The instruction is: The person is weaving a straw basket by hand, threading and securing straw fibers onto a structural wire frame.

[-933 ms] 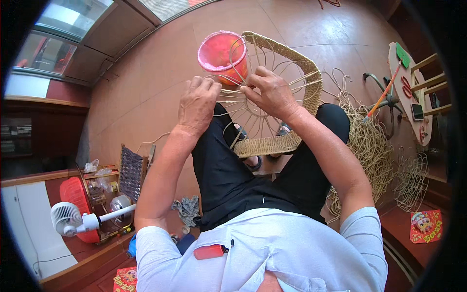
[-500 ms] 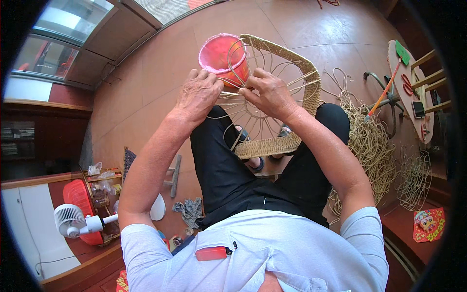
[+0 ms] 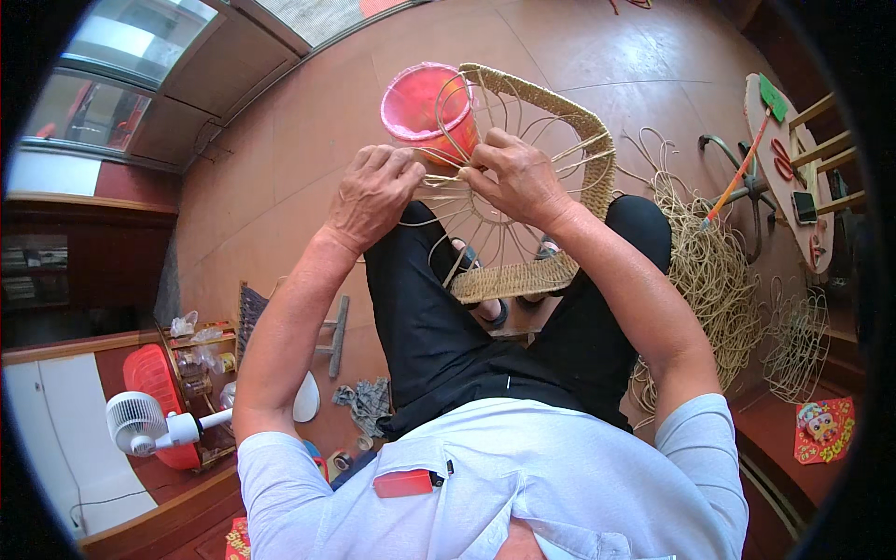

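An oval wicker frame (image 3: 513,284) with a woven rim and many loose pale spokes rests between my knees. My left hand (image 3: 371,198) has its fingers curled on pale cords (image 3: 439,184) at the frame's upper left side. Just to its right, my right hand (image 3: 513,182) pinches cords near the hub, thumb and index together; the exact fingertips are partly hidden. A red bucket (image 3: 420,98) with a pink rim stands behind the cords, beyond my hands.
A heap of cord (image 3: 709,308) lies right of my leg, near a board (image 3: 805,238) holding red scissors (image 3: 782,161) and a phone. At left are a white fan (image 3: 133,420), a red basin (image 3: 149,378) and a grey cloth (image 3: 364,401). Glass panels (image 3: 149,37) line the upper left.
My left forearm has swung outward to the left since the earliest frame, with that hand shifting slightly left. The right hand has moved little; both stay closed on the cords.
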`<act>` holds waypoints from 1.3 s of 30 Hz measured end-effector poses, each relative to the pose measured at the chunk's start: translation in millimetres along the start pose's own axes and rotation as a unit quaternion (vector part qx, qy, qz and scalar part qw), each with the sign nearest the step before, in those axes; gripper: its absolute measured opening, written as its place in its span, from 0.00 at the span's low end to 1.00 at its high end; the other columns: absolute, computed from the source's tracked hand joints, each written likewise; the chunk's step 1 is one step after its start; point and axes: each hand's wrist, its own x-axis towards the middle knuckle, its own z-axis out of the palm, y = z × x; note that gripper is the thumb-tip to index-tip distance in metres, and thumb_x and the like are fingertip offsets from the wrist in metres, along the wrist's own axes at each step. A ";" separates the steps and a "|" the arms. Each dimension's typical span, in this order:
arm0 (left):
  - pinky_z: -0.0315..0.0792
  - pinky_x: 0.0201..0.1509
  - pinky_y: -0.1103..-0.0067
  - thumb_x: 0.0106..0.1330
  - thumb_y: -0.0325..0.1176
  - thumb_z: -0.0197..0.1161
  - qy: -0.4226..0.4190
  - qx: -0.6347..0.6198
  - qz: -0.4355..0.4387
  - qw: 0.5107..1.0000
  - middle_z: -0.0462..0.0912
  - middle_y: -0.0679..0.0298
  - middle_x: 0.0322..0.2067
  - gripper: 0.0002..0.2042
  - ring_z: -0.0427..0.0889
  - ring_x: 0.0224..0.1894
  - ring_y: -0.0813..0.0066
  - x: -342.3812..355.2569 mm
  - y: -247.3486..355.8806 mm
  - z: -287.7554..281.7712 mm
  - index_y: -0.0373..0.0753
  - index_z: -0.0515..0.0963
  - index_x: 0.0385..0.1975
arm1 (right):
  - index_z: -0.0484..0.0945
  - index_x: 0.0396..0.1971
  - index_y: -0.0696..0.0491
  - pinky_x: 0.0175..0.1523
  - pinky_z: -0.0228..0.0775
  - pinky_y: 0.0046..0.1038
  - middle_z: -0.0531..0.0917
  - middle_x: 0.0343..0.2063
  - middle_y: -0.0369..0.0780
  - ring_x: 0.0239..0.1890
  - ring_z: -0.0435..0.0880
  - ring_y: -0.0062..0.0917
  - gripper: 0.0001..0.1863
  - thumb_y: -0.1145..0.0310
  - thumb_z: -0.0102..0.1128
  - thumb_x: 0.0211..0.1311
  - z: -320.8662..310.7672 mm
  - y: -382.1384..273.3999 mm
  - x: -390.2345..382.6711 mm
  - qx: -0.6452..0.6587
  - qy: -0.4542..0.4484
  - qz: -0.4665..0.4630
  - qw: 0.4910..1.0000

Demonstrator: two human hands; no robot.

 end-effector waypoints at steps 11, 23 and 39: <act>0.80 0.38 0.65 0.67 0.26 0.65 0.038 -0.254 -0.193 0.947 0.79 0.58 0.32 0.06 0.85 0.33 0.58 -16.0 161.1 3.6 0.40 0.77 0.40 | 0.84 0.42 0.54 0.48 0.81 0.43 0.81 0.39 0.43 0.42 0.87 0.43 0.15 0.56 0.71 0.74 -7.3 -0.1 -3.0 0.002 -0.010 -0.051 0.999; 0.81 0.44 0.61 0.76 0.25 0.67 0.120 -0.295 -0.352 0.880 0.83 0.54 0.40 0.06 0.88 0.41 0.50 -46.1 88.6 -25.5 0.40 0.85 0.48 | 0.81 0.46 0.54 0.53 0.81 0.46 0.80 0.44 0.44 0.50 0.86 0.44 0.23 0.49 0.75 0.67 -10.1 -7.2 -4.8 -0.046 -0.049 -0.020 0.998; 0.81 0.37 0.68 0.71 0.28 0.74 0.210 -0.083 -0.268 0.937 0.83 0.65 0.38 0.08 0.87 0.37 0.63 -32.6 70.3 -5.6 0.44 0.82 0.44 | 0.81 0.40 0.52 0.45 0.83 0.44 0.79 0.40 0.42 0.44 0.87 0.41 0.24 0.45 0.77 0.66 -0.9 -6.2 -7.0 -0.074 0.009 -0.032 0.997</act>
